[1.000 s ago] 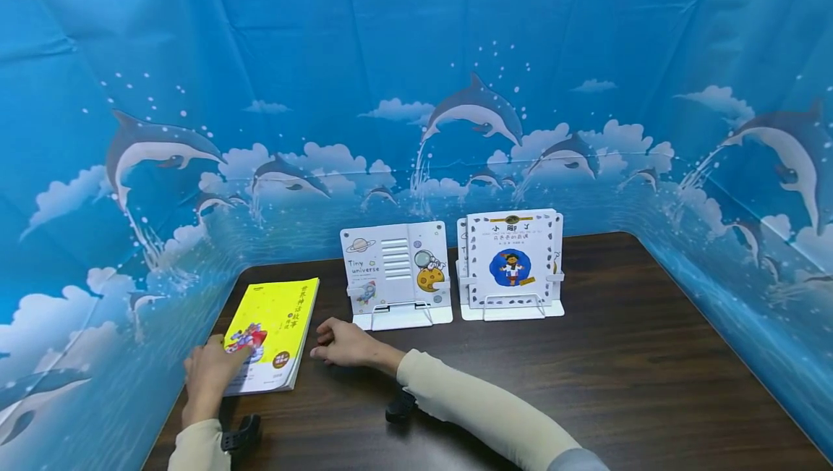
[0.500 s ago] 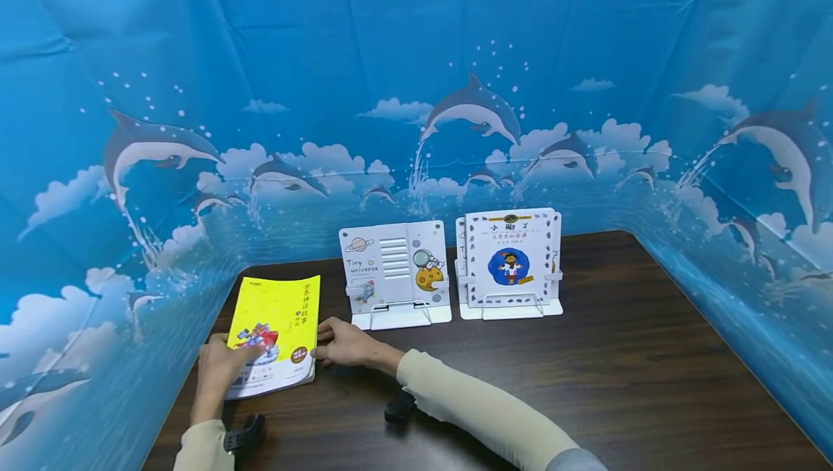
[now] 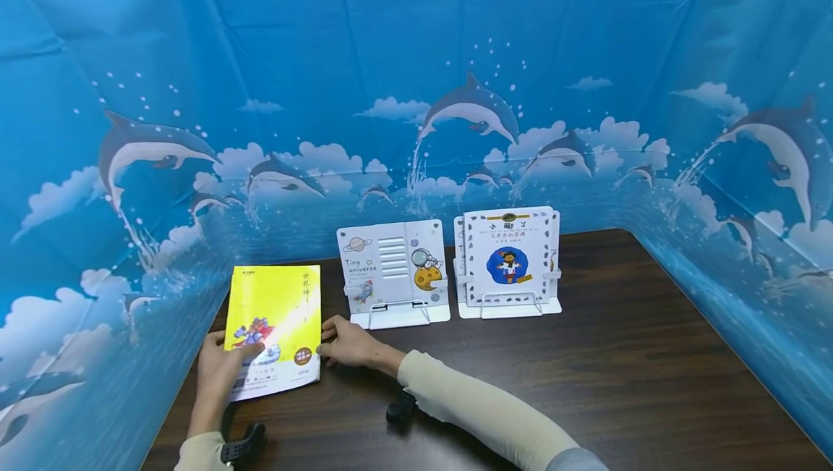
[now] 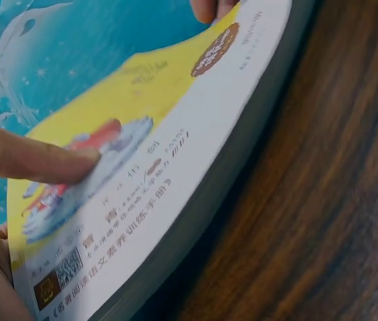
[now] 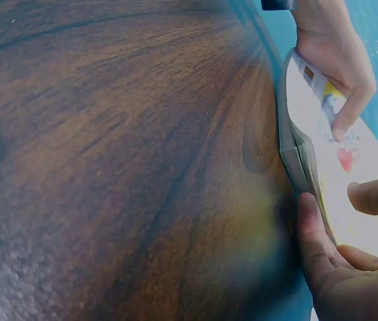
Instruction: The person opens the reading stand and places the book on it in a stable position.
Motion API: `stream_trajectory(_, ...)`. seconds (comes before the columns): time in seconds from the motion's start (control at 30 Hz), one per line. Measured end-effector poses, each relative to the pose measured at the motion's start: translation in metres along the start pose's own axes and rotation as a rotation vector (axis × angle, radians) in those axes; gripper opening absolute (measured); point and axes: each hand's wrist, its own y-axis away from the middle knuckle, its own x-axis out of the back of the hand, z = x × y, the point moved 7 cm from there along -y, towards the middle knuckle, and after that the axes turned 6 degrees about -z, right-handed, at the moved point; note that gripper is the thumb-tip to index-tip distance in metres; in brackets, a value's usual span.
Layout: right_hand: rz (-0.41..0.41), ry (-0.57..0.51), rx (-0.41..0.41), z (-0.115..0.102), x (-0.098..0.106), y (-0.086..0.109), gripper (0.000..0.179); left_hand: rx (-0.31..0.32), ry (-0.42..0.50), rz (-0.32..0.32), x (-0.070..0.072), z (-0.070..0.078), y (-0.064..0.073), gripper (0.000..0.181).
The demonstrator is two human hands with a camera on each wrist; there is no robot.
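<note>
A thick paperback book (image 3: 278, 304) with a yellow and white cover is at the left of the table, tilted up toward the head camera. My left hand (image 3: 221, 364) grips its left edge, the thumb lying across the cover picture; its other fingers are mostly hidden behind the book. At the opposite edge, my right hand (image 3: 348, 342) holds the book lightly with curled fingers. The right wrist view has one fingertip (image 5: 310, 212) against the page edges and another digit over the cover. In the left wrist view, the book's lower edge (image 4: 195, 221) is close over the wood.
A white book stand (image 3: 395, 272) with space drawings is just behind my right hand. To its right, a second stand (image 3: 510, 311) bears a white picture book (image 3: 510, 257). A blue dolphin-printed cloth (image 3: 416, 95) surrounds the dark wooden table (image 3: 625, 355).
The book has shifted right, up to my right hand, and turned more upright and square to the head camera. My left hand has moved slightly right with it; the right hand has barely moved.
</note>
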Motion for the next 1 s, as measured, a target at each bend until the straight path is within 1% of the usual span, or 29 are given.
stream_trajectory(0.13,0.002,0.028,-0.003,-0.002,0.002,0.001,0.055,-0.027,0.05,0.001,0.002,0.01,0.007,0.085)
stream_trajectory(0.2,-0.005,0.035,0.002,-0.003,0.003,0.002,0.054,-0.038,0.068,-0.002,0.002,0.014,0.01,0.085)
stream_trajectory(0.3,-0.017,0.002,0.024,-0.004,0.005,0.003,0.045,-0.048,0.103,-0.006,0.002,0.018,0.014,0.085)
stream_trajectory(0.37,-0.014,-0.019,0.056,-0.006,0.009,0.004,0.037,-0.051,0.129,-0.009,0.001,0.021,0.017,0.084)
stream_trajectory(0.47,-0.016,-0.07,0.102,-0.009,0.016,0.004,0.031,-0.078,0.179,-0.015,0.0,0.026,0.019,0.074)
stream_trajectory(0.53,-0.025,-0.101,0.127,-0.01,0.021,0.005,0.029,-0.116,0.219,-0.019,-0.001,0.031,0.02,0.063)
stream_trajectory(0.63,-0.043,-0.156,0.149,-0.011,0.03,0.008,0.029,-0.172,0.311,-0.013,-0.002,0.041,0.023,0.044)
stream_trajectory(0.73,-0.044,-0.185,0.163,-0.013,0.04,0.011,0.031,-0.232,0.417,-0.006,-0.004,0.051,0.026,0.032)
stream_trajectory(0.8,-0.036,-0.198,0.174,-0.014,0.049,0.014,0.032,-0.269,0.49,-0.015,-0.007,0.058,0.028,0.029)
stream_trajectory(0.87,-0.027,-0.207,0.19,-0.015,0.057,0.016,0.034,-0.306,0.541,-0.03,-0.01,0.065,0.029,0.028)
stream_trajectory(1.0,-0.015,-0.216,0.232,-0.018,0.075,0.023,0.033,-0.331,0.644,-0.065,-0.018,0.075,0.032,0.028)
